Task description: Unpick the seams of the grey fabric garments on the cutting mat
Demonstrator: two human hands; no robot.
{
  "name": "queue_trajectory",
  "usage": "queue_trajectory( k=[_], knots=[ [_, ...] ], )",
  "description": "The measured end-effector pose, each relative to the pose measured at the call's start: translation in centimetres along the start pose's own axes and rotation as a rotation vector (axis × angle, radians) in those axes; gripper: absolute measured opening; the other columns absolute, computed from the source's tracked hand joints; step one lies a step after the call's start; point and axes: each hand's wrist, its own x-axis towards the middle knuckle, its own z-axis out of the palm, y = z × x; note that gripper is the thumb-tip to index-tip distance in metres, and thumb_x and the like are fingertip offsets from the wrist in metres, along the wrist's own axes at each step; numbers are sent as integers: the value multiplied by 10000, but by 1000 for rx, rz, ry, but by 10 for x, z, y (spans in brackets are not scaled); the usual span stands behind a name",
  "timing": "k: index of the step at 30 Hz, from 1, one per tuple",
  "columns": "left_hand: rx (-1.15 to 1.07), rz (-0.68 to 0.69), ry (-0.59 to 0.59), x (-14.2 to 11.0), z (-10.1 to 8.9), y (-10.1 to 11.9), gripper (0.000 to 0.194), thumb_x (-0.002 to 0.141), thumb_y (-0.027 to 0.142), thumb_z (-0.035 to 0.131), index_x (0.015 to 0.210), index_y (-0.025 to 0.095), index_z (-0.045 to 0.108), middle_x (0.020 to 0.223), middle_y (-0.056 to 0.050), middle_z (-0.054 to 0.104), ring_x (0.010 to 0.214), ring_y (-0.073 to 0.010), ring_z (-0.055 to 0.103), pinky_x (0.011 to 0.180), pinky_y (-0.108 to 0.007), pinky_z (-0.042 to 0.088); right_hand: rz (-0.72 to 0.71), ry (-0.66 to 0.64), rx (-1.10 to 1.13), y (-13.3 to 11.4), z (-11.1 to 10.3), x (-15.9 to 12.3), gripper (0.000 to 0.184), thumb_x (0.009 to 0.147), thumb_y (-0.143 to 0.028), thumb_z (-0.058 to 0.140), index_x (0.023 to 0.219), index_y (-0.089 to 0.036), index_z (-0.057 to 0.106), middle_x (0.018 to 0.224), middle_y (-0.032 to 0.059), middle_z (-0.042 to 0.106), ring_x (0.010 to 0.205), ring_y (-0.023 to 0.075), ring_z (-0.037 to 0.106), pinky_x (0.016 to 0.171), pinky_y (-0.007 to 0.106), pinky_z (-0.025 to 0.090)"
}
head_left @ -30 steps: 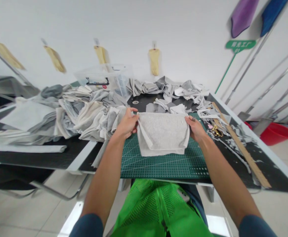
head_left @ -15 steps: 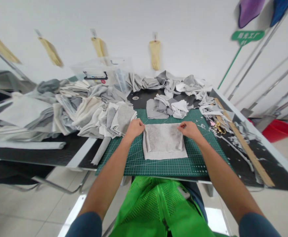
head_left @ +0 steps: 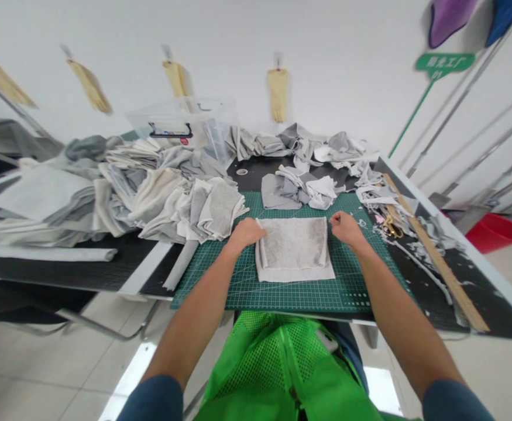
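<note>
A folded piece of light grey cloth (head_left: 294, 245) lies on the green cutting mat (head_left: 247, 289), its upper layer shorter than the one beneath and its side edges turned in. At its upper left corner, my left hand (head_left: 247, 233) is closed on the edge, the thumb over the top layer. Just beyond the upper right corner is my right hand (head_left: 346, 228), apart from the cloth. Its fingertips are pressed together; whatever they may hold is too small to make out.
Heaps of grey and white cloth (head_left: 185, 199) cover the table's left side. Behind the mat lie cloth scraps (head_left: 299, 187) and a clear plastic box (head_left: 216, 137). To the right are gold-handled scissors (head_left: 391, 227), a long wooden ruler (head_left: 442, 263) and offcuts.
My right hand has let go of the cloth's upper right and moved right, off its edge. My left hand has shifted slightly right and down, its thumb now farther over the cloth.
</note>
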Motion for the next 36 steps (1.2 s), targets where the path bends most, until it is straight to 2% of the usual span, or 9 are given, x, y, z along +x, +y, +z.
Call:
queue_trajectory(
  k=[5, 7, 10, 15, 20, 24, 28, 33, 36],
  knots=[
    [-154, -79, -20, -5, -11, -3, 322, 821, 344, 559, 560, 170, 631, 598, -84, 663, 559, -169, 613, 557, -264, 440, 139, 200, -131, 17, -14, 0, 393, 813, -152, 639, 1199, -113, 699, 1147, 219, 715, 987, 286, 691, 834, 328, 473],
    [-251, -151, -66, -7, -15, -6, 303, 792, 331, 577, 540, 165, 610, 578, -91, 660, 484, -152, 560, 498, -266, 403, 162, 158, -150, 13, -13, -2, 239, 883, -259, 620, 1041, -137, 751, 1040, 217, 740, 947, 305, 708, 813, 348, 476],
    [-265, -217, -185, -9, -20, -10, 256, 730, 294, 623, 512, 160, 603, 521, -98, 633, 433, -160, 524, 454, -282, 362, 139, 110, -143, -2, -4, -4, 339, 963, -411, 559, 821, -171, 753, 891, 209, 757, 924, 318, 730, 806, 358, 480],
    [-221, -207, -275, -9, -19, -11, 349, 788, 370, 641, 512, 156, 633, 537, -118, 658, 431, -179, 565, 459, -289, 380, 112, 27, -46, -22, 16, -4, 350, 884, -504, 669, 776, -180, 745, 889, 205, 771, 975, 329, 740, 827, 361, 506],
    [-148, -201, -115, -1, -7, -8, 578, 837, 671, 591, 539, 179, 645, 490, -118, 621, 508, -227, 626, 524, -310, 434, 155, 30, 206, -17, 24, 0, 131, 725, -293, 751, 660, -212, 671, 826, 135, 757, 991, 307, 713, 850, 349, 496],
    [-50, -192, 44, 13, -1, -8, 379, 802, 520, 647, 590, 205, 660, 446, -79, 557, 661, -260, 682, 621, -309, 451, 180, 34, 383, -13, 24, 4, 54, 670, -231, 676, 713, -208, 654, 725, 56, 689, 811, 233, 654, 720, 306, 476],
    [-398, -264, 102, 20, 0, -6, 211, 693, 329, 685, 539, 209, 605, 460, -64, 549, 642, -238, 643, 599, -307, 413, 229, -43, 664, -12, 23, 5, 83, 672, -257, 641, 718, -209, 592, 580, -14, 546, 573, 149, 499, 498, 247, 362],
    [-707, -258, 137, 15, 0, -1, 202, 709, 349, 646, 604, 191, 576, 533, -34, 580, 528, -153, 539, 505, -276, 374, 286, -121, 987, -14, 19, 6, 284, 732, -370, 722, 644, -227, 494, 526, -30, 442, 491, 113, 387, 395, 230, 226],
    [-869, -265, 179, 14, -1, 2, 225, 701, 379, 674, 672, 178, 577, 587, -23, 599, 541, -139, 554, 517, -264, 443, 298, -124, 1134, -17, 16, 5, 368, 695, -385, 803, 648, -230, 473, 524, -53, 421, 475, 93, 346, 379, 220, 211]
  ],
)
